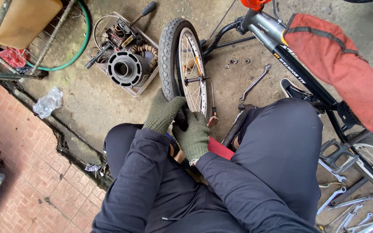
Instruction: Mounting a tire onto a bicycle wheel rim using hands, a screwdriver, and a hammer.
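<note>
1. Fingers (165, 100) of my left hand (162, 113), in an olive knit glove, curl closed over the black tyre (168, 47) of the small bicycle wheel (184, 64), gripping its near edge.
2. Just beside it at 3 o'clock, my right hand (194, 134), gloved the same, folds its fingers onto the tyre's lowest part; the two gloves touch, and I cannot tell how tight that grip is.
3. From where I watch, the wheel stands upright on the concrete floor (87, 103), running from the hands toward 12 o'clock, with its spokes and axle facing 3 o'clock.
4. At 11 o'clock from the hands sits a shallow tray (145, 88). It holds a finned engine cylinder (126, 69) lying on its side, a small mechanical assembly with wires, a coiled hose and a long-handled tool poking past the rim.
5. At 2 o'clock a bicycle frame (281, 47) lies on the floor with a red cloth bag (346, 64) draped over it.
6. A spanner (255, 81) and a few loose nuts lie between wheel and frame; a thin screwdriver (213, 103) rests just right of the rim.
7. At 4 o'clock, more spanners (350, 207) are scattered beside a pedal (335, 153).
8. At 10 o'clock a green hose (80, 47) loops by a metal rack, with a crumpled plastic bag (47, 102) below it.
</note>
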